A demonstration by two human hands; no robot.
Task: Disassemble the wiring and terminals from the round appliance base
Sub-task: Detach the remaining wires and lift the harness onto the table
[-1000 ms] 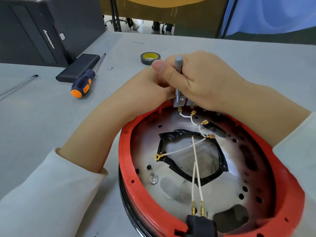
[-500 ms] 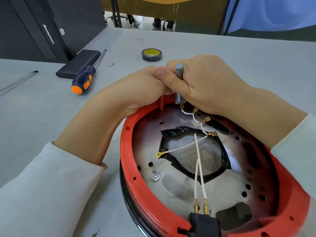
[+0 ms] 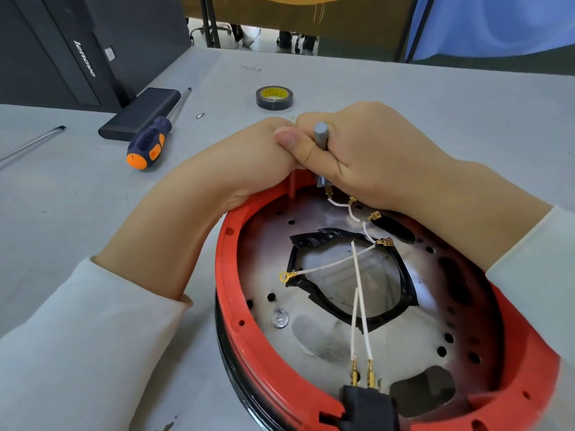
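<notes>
Right hand (image 3: pixel 367 157) grips grey tool (image 3: pixel 320 136), tip hidden; left hand (image 3: pixel 249 157) fingers hidden, grip unclear.

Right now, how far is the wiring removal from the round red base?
Done: the brass ring terminal on one white wire lies loose.
In hand: the right hand holds a grey hex-shaft tool at the far-rim terminals; the left hand steadies the red rim.
Left: two white wires plugged into the black connector.
</notes>
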